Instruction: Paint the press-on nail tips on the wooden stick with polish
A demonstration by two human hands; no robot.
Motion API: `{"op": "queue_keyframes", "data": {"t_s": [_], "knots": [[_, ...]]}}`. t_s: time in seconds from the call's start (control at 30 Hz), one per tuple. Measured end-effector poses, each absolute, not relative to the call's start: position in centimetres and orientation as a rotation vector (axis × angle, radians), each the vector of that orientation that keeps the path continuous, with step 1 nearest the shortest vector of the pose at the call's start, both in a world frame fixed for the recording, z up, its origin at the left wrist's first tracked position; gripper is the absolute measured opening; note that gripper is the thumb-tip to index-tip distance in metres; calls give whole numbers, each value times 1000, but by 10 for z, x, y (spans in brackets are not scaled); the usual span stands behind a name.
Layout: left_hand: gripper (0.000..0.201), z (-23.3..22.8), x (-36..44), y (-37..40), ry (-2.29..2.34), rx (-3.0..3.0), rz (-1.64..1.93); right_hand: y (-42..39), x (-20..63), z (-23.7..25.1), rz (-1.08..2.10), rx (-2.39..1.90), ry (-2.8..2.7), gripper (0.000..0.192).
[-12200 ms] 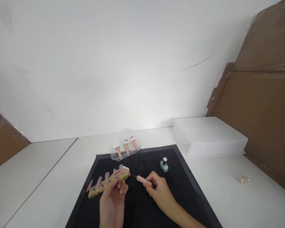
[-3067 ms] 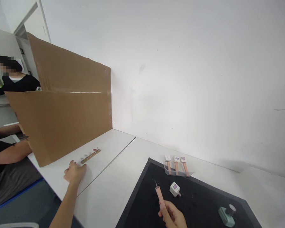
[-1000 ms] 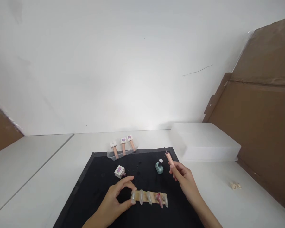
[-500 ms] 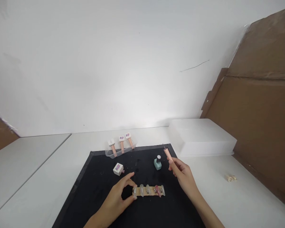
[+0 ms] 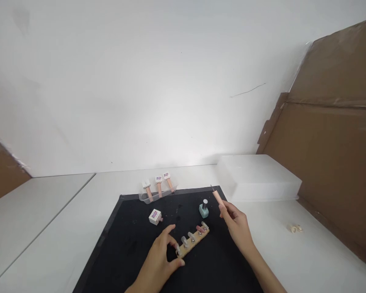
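My left hand (image 5: 160, 260) pinches the near end of a tan wooden strip (image 5: 192, 242) that carries several false nail tips. The strip lies slanted on the black mat (image 5: 128, 244), its far end up to the right. My right hand (image 5: 236, 226) holds a pink-handled thin brush (image 5: 216, 196), tip pointing up and away. A mint green polish bottle (image 5: 203, 209) stands just left of the brush. A small white cube-shaped bottle (image 5: 155, 217) lies on the mat to the left.
Three pink-handled bottles rest in a clear tray (image 5: 157, 191) at the mat's far edge. A white plastic box (image 5: 258, 178) sits at the right, brown cardboard (image 5: 332, 134) behind it. Two small rings (image 5: 295, 228) lie on the white table (image 5: 49, 228).
The nail strip has turned from lying level to slanted, its right end swung away from me. My left hand has shifted slightly nearer. The right hand with the brush has barely moved.
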State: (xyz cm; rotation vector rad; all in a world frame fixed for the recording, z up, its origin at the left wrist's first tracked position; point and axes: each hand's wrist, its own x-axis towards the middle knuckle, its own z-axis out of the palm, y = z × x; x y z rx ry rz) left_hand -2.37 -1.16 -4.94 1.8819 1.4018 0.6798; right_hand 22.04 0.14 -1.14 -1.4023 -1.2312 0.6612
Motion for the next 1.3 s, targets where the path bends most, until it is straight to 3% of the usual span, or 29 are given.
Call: {"op": "queue_keyframes", "data": {"t_s": [0.2, 0.33, 0.43, 0.83, 1.0, 1.13, 1.3], "knots": [[83, -45, -13, -25, 1207, 1994, 496, 2, 224, -10, 629, -1407, -1203, 38], [71, -18, -23, -10, 980, 1966, 337, 2, 230, -10, 628, -1407, -1183, 38], [58, -6, -24, 11, 1025, 1977, 427, 3, 233, -10, 638, -1401, -1175, 38], [78, -18, 32, 51, 741, 2082, 365, 5, 240, -11, 649, -1379, -1162, 37], [75, -20, 27, 42, 737, 2109, 385, 6, 242, -14, 649, -1382, -1154, 39], [62, -16, 11, 35, 752, 2123, 365, 4, 242, -14, 657, -1387, -1158, 39], [63, -7, -13, 35, 742, 2143, 292, 1, 238, -11, 662, -1388, -1165, 38]]}}
